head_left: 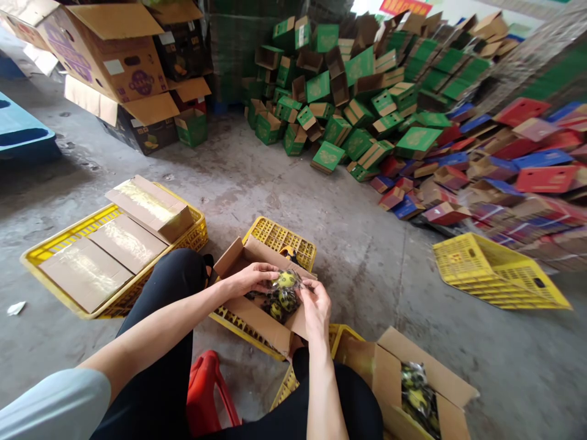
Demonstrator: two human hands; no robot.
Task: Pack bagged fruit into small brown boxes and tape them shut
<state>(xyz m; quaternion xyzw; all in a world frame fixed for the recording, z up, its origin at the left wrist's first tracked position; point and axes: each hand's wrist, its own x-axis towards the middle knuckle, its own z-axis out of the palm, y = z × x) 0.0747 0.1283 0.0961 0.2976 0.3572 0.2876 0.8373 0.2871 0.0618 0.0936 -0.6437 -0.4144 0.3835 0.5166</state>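
Pinching crinkly clear packet [283,292] over open cardboard box [257,321], both hands' fingers [262,273] closed.

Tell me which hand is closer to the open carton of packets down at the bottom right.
Right. The right hand is at the packet just up-left of that carton; the left hand lies farther left, across the packet.

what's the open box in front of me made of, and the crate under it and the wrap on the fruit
Open brown box: corrugated cardboard by its look, matte, folded flaps. Yellow lattice crate under it: moulded plastic, likely, slightly glossy. Clear wrap held by both hands: thin plastic film, shiny, crinkled.
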